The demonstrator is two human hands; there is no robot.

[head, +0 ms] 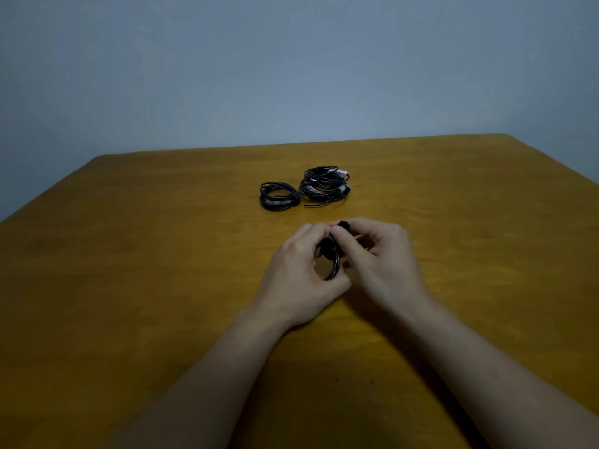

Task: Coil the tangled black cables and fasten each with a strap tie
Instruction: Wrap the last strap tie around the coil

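You hold a small black cable coil (331,254).
Your left hand (298,273) and right hand (382,257) pinch it tight; two more coils (304,189) lie at 12 o'clock.

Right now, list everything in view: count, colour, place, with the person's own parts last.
Wooden table: one, yellow-brown, fills the lower view.
Plain wall: one, grey-blue, behind the table.
Small coiled black cable: one, black, mid-table, left of the pile.
Larger pile of black cables: one heap, black with pale connector ends, beside the small coil on its right.
Black cable coil in hand: one, black, held between both hands.
Left hand: one, gripping the coil.
Right hand: one, pinching the coil's top.
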